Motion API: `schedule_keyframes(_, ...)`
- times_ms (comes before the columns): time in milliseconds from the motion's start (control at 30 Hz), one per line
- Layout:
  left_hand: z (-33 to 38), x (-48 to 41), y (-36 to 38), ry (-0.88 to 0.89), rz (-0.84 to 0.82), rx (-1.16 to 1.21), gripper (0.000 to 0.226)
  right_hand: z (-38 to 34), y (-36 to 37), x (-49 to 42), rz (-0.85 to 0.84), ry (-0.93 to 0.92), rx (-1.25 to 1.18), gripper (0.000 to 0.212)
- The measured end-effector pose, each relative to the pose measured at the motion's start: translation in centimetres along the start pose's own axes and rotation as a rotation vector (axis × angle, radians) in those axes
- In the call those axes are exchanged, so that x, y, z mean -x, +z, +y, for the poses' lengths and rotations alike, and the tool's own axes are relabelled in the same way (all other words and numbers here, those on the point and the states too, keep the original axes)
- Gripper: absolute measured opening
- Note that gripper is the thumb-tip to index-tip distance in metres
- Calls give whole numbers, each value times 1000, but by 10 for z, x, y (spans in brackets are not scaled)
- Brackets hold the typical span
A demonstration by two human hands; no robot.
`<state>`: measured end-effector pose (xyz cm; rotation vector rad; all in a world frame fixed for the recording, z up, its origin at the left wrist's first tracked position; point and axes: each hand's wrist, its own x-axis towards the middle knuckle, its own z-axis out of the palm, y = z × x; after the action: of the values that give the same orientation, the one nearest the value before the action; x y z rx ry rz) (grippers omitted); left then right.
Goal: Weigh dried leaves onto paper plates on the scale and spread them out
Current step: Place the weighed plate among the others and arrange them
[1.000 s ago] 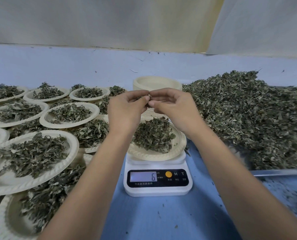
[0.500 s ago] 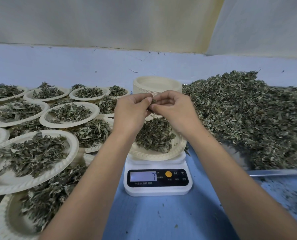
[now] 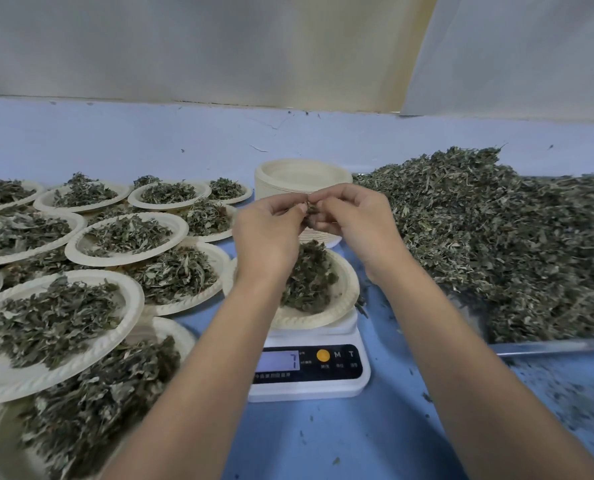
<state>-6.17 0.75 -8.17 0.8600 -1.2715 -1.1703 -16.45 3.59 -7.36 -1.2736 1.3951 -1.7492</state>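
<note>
We see both hands raised together above the round cream paper plate [image 3: 344, 305], which sits on the white digital kitchen scale [image 3: 309, 389]. The left hand [image 3: 270, 235] and the right hand [image 3: 355, 223] meet fingertip to fingertip with fingers curled. Between them they pinch a small clump of dried green leaves [image 3: 312, 211], held in the air over the far side of that plate. On the plate lies a loose mound of dried leaves [image 3: 311, 280], its left part hidden behind the left wrist. The lit display [image 3: 277, 361] on the scale shows a 7.

The scale stands on the blue tabletop [image 3: 358, 441], which carries scattered leaf crumbs towards the right. Just behind the hands we see a stack of empty cream paper plates [image 3: 302, 176]. To the right a big heap of dried leaves [image 3: 496, 237] spreads wide, and the front edge of a metal tray [image 3: 548, 345] shows below it, near the right forearm. To the left, many filled paper plates [image 3: 46, 344] overlap one another in rows, each with leaves spread across it. The nearest of them reach the lower left corner, and we cannot tell how many lie underneath.
</note>
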Motion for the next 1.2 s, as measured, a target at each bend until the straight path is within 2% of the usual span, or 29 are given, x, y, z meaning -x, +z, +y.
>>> schedule_keyframes(133, -9, 8, 62, -20, -15, 27, 19, -2, -35, -4, 269, -34, 158, 16)
schedule_keyframes(233, -17, 22, 109, -38, -83, -20, 23, 0, -71, -5, 462, -24, 469, 17)
schedule_keyframes(300, -25, 32, 131, -27, -204, -119, 25, 3, -94, -3, 500, 49, 594, 26)
schedule_keyframes(400, -36, 40, 148, -21, -433, -327, 29, 11, -121, 0, 495, 269, 770, 39)
schedule_keyframes(467, -40, 39, 151, -37, -535, -388, 38, 17, -133, 1, 480, 362, 805, 39)
schedule_keyframes(533, -43, 37, 152, -49, -565, -387, 41, 22, -140, 1, 473, 381, 798, 32)
schedule_keyframes(600, -44, 35, 150, -29, -537, -377, 33, 26, -139, 1, 464, 350, 795, 23)
schedule_keyframes(767, -37, 30, 134, -21, -419, -280, 37, 23, -121, -2, 437, 209, 665, 28)
schedule_keyframes(867, -26, 23, 114, -29, -350, -210, 33, 21, -101, -4, 396, 150, 479, 26)
schedule_keyframes(967, -13, 15, 84, -18, -291, -180, 38, 20, -77, -8, 335, 142, 294, 25)
schedule_keyframes(1067, 0, 4, 49, -23, -213, -173, 33, 20, -51, -10, 315, 149, 131, 24)
schedule_keyframes(1200, 10, -2, 1, -58, -90, -152, 29, 26, -29, -6, 289, 151, 132, 22)
